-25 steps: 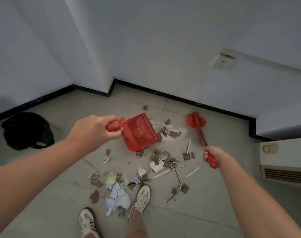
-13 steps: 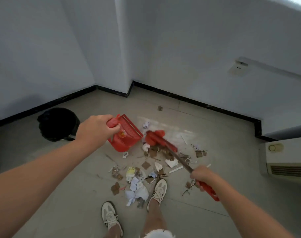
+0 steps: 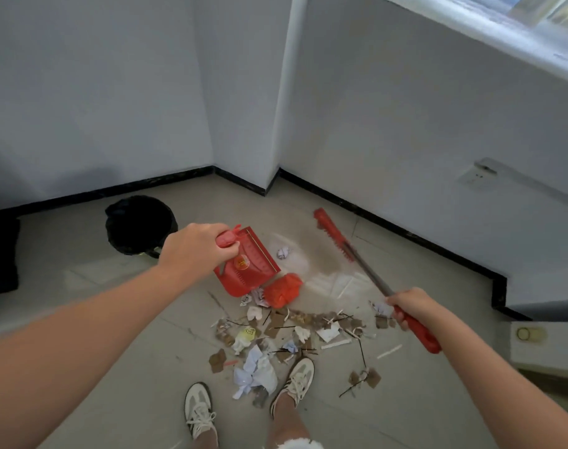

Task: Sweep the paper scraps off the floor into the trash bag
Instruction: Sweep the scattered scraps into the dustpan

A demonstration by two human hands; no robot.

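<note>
Paper and cardboard scraps (image 3: 292, 332) lie scattered on the grey tile floor in front of my shoes. My left hand (image 3: 195, 251) is shut on the handle of a red dustpan (image 3: 248, 267), tilted with its lip down toward the scraps. A crumpled red piece (image 3: 281, 290) lies at that lip, and a white paper ball (image 3: 283, 252) sits just right of the pan. My right hand (image 3: 409, 306) grips the red broom (image 3: 333, 236) by its handle; the head is raised, blurred, far right of the pan. The black trash bag (image 3: 140, 225) stands open behind my left hand.
Walls with black skirting and a jutting corner (image 3: 271, 186) close off the far side. A white low appliance (image 3: 548, 345) stands at the right, a dark object (image 3: 1, 254) at the left edge. My two shoes (image 3: 200, 413) (image 3: 297, 380) touch the near scraps.
The broom head has swung from beside the dustpan out to the far right. My right hand rose with it. The view tilted up; the dustpan stays in my left hand.
</note>
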